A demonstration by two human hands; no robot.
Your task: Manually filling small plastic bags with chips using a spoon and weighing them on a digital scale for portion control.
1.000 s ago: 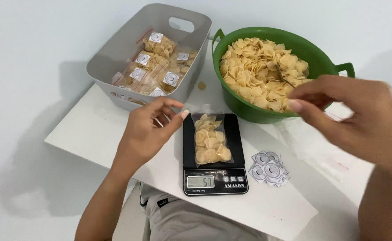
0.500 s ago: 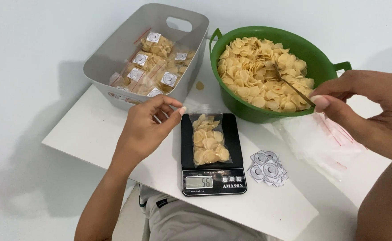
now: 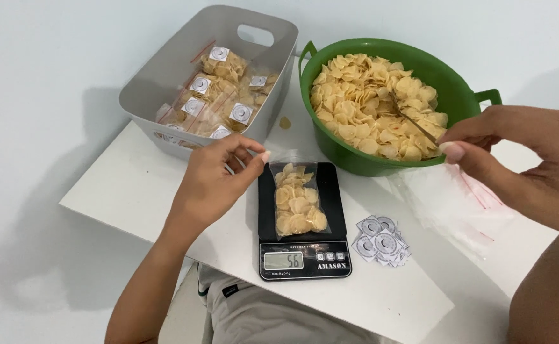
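Note:
A clear plastic bag of pale round chips (image 3: 298, 204) lies flat on a black kitchen scale (image 3: 305, 260) at the table's middle. My left hand (image 3: 212, 181) hovers just left of the bag's top, loosely curled, thumb tip touching the bag's upper left corner and holding nothing. My right hand (image 3: 521, 159) pinches the handle of a thin metal spoon (image 3: 410, 118). The spoon's far end rests in the loose chips (image 3: 356, 95) that fill a green basin (image 3: 356, 162).
A grey plastic bin (image 3: 164, 70) at the back left holds several sealed, stickered chip bags. Round stickers (image 3: 381, 245) lie right of the scale. Empty clear bags (image 3: 464, 204) sit under my right hand. One loose chip (image 3: 284, 122) lies between bin and basin.
My right hand drew back to the right from above the basin, gripping the spoon handle. My left hand shifted slightly right until it met the bag's top corner.

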